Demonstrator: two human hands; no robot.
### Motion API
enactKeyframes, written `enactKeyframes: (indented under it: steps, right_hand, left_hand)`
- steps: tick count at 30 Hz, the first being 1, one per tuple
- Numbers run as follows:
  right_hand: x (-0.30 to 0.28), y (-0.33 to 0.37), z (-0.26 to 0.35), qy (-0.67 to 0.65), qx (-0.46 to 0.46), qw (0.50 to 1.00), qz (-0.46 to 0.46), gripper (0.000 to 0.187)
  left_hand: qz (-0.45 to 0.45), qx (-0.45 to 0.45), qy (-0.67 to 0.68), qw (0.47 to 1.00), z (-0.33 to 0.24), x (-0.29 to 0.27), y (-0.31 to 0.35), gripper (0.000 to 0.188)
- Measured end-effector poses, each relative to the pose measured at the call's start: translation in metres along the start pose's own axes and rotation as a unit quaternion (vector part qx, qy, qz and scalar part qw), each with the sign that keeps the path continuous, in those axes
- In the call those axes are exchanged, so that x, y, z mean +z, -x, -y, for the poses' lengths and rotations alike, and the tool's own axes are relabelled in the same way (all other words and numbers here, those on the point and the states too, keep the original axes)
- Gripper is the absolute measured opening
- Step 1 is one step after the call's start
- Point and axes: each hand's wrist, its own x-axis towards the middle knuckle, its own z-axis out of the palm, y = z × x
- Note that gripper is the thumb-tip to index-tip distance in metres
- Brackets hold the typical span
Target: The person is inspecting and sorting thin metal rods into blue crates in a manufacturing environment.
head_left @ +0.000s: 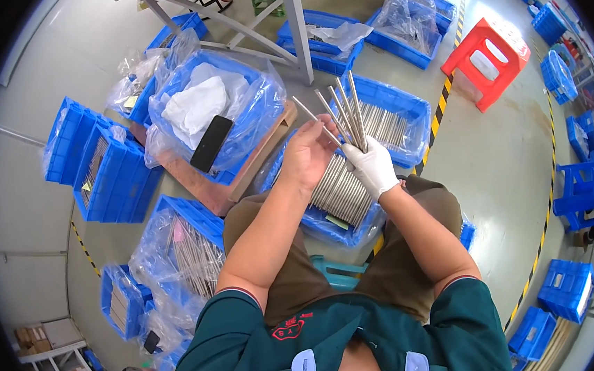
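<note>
My bare left hand (305,155) pinches a thin metal rod (307,109) that slants up toward the far left. In my white-gloved right hand (374,168) is a bundle of several metal rods (352,115), fanned out upward; the two hands are side by side. Below them, between my knees, a blue crate (346,237) lined with clear plastic holds a row of similar rods (341,194). Just beyond it, another blue crate (416,154) contains more rods (384,128). My hands cover part of both crates.
At left, a plastic-lined blue crate (262,97) holds white cloth (196,103) and a black phone (211,143). A red stool (486,62) stands far right. A grey metal frame (297,32) rises ahead. Stacked blue crates (111,176) and a rod-filled crate (198,214) stand left.
</note>
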Motion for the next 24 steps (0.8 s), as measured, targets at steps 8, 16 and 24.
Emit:
enactKeyframes:
  steps: [8,16,24]
  right_hand:
    - [0.002,0.007,-0.001,-0.066,0.003,0.998,0.001,0.017]
    - [0.005,0.007,0.004,-0.257,0.031,0.966,0.023,0.014]
    - [-0.01,-0.01,0.01,-0.062,-0.044,0.996,-0.05,0.019]
  left_hand:
    - [-0.027,0.045,-0.043,0.998,0.007,0.015,0.008,0.014]
    - [-0.015,0.026,-0.078,0.996,0.027,0.021,0.019,0.015]
    - [-0.036,0.135,-0.276,0.951,0.018,0.021,0.011,0.02]
